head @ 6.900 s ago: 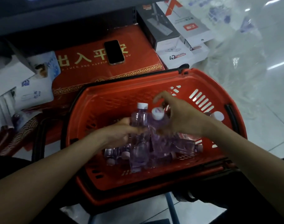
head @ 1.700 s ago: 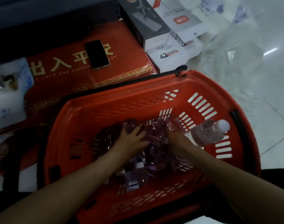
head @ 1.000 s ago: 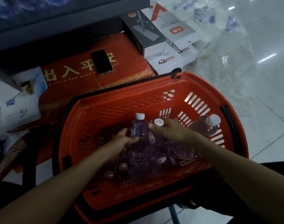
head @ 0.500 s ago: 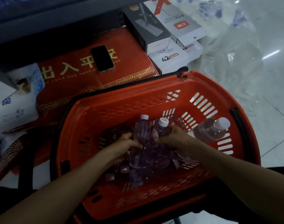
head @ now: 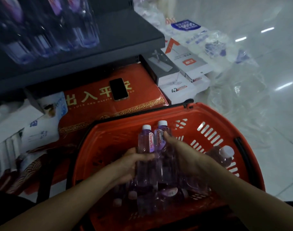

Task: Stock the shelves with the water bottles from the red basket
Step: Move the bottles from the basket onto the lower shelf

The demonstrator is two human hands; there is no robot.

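Observation:
Two clear water bottles with purple labels and white caps stand side by side, lifted above the red basket point(head: 215, 117). My left hand point(head: 130, 164) grips the left bottle point(head: 145, 144) from its left side. My right hand point(head: 182, 155) grips the right bottle point(head: 160, 139), thumb on its label. Several more bottles point(head: 159, 197) lie on the basket floor beneath my hands. One bottle point(head: 220, 155) leans against the basket's right wall. The dark shelf point(head: 125, 42) at upper left carries a row of stocked bottles point(head: 82, 25).
A red gift box point(head: 95, 104) with a black phone point(head: 118, 89) on it lies under the shelf behind the basket. White and grey product boxes point(head: 180, 72) and crumpled clear plastic wrap point(head: 234, 77) cover the floor to the right. White packs point(head: 25, 124) sit at left.
Both hands have raised the two upright bottles higher out of the basket. The view has tilted up, bringing the shelf and its stocked bottles into sight.

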